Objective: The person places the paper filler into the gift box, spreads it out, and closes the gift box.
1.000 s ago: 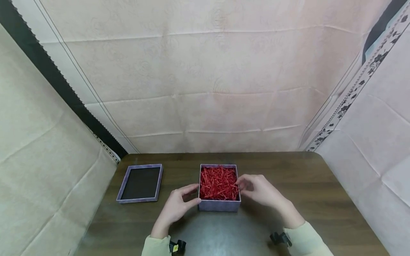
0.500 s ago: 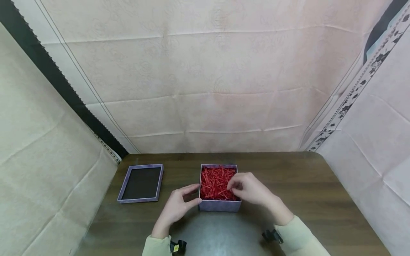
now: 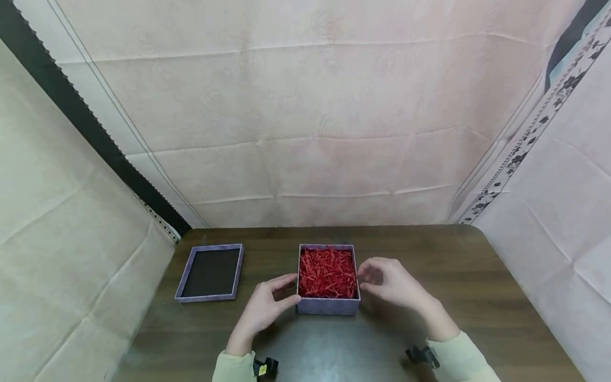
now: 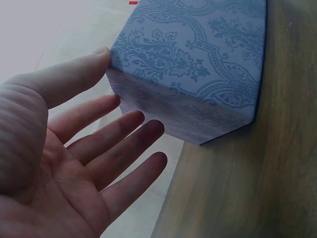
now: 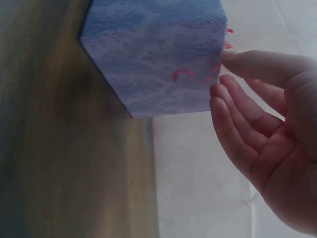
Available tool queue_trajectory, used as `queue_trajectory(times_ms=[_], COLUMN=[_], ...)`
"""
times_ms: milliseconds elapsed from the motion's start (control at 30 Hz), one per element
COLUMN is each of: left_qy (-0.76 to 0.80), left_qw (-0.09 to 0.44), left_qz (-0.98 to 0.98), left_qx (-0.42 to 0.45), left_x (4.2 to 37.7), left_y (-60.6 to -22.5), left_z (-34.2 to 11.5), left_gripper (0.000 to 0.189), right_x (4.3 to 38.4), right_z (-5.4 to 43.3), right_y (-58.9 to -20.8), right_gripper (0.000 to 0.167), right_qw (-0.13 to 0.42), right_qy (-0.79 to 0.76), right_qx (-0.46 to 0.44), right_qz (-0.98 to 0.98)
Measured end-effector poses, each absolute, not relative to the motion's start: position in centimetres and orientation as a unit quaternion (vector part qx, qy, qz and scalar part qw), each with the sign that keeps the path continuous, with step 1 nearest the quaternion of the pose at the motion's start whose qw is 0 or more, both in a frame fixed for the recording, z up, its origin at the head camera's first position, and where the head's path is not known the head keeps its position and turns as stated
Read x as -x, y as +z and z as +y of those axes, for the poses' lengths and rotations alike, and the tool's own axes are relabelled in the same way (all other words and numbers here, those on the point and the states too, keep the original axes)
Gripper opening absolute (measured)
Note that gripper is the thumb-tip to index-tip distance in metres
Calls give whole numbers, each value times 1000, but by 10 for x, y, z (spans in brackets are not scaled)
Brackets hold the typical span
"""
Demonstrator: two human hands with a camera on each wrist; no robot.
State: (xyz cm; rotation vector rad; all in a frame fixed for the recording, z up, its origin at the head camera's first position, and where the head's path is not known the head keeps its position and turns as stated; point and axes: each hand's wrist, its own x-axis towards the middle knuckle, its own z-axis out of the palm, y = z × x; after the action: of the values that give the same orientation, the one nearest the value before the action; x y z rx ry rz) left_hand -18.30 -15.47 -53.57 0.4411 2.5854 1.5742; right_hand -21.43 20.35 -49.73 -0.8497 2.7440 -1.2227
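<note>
A lilac patterned box [image 3: 328, 306] stands open-topped on the table, filled with red shredded paper [image 3: 327, 273]. My left hand [image 3: 267, 302] is at its left side, thumb tip on the front corner. In the left wrist view the other fingers [image 4: 131, 183] are spread and nearly straight beside the box wall. Just off the right rim is my right hand [image 3: 391, 281], fingers gently bent, with a gap between thumb and forefinger in the head view. In the right wrist view a curly red paper strand [image 5: 184, 73] shows against the box's side, running toward the thumb tip.
The box's lid [image 3: 210, 297] lies with its dark inside up at the table's left. Behind the brown wooden table [image 3: 429, 249] hangs a pale cloth [image 3: 310, 116], with more cloth at both sides.
My right hand moved left over the red shredded paper, its fingertips close together, then came back right beyond the rim with its fingers wider apart. My left hand and the box stayed put.
</note>
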Motion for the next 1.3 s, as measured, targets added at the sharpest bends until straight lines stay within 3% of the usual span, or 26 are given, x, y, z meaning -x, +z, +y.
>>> queue_trajectory(times_ms=[233,633,867,1100,1300], left_qy=[512,519,522,522,519], left_qw=[41,41,44,43,44], left_qz=[846,840,840,839,842], left_qx=[-142,-150,-142,-146,-143], left_x=[184,184,183,184,183], left_y=[-536,-534,-533,-532,-535], left_z=[-154,-152,-153,-153,-154], left_gripper=[52,52,52,52,52], right_x=[215,220,217,215,217], right_z=[200,200,207,200,175], right_y=[-503,-480,-496,-494,-483], right_gripper=[23,21,22,24,15], right_qw=[13,10,69,39,1], right_qy=[-396,-395,-373,-396,-378], right_qx=[262,250,249,248,289], right_qz=[880,884,891,883,880])
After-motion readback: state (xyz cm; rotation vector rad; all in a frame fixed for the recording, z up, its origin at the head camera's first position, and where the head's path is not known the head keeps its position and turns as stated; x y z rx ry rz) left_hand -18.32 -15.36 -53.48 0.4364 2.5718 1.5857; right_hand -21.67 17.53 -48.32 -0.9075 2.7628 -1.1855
